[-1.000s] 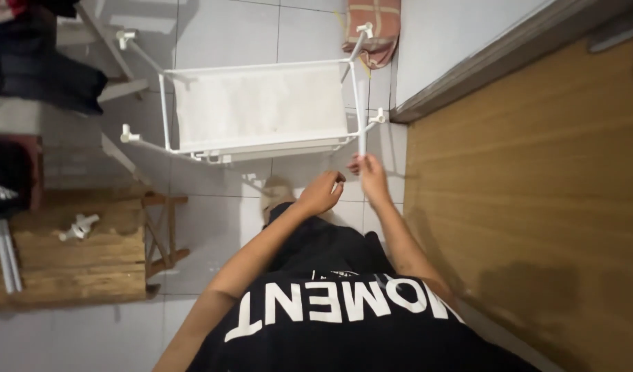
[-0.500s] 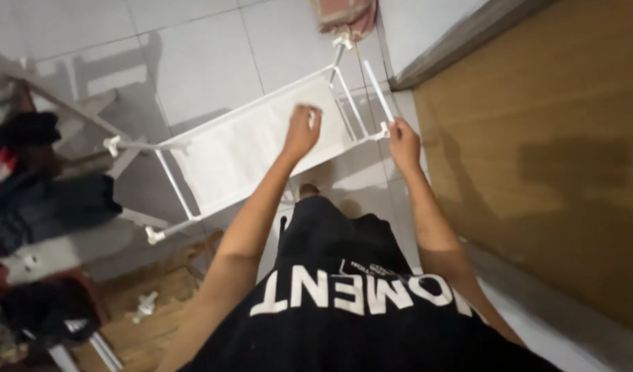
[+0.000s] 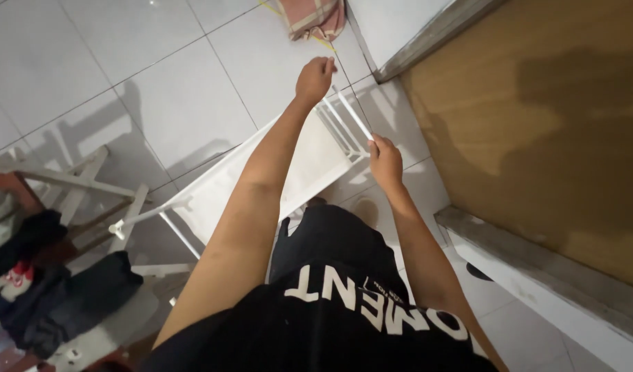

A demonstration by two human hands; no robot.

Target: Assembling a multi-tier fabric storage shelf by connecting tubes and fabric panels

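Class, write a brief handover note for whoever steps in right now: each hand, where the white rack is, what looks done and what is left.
Left hand: closed at the far end of the white rack.
Right hand: gripping a thin white rod of the rack's frame.
Rack: tilted over the tiled floor, beside the wooden door.
Done: the rack is held in both hands.
Left: the rack is not yet standing level.

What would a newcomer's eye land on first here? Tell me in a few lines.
First, the two bare arms reaching out over the white tiled floor: the left hand is closed near the far end of a white frame rack, and the right hand grips one of its thin white rods. A striped pink cloth lies at the top, and dark clothes are heaped at the lower left.
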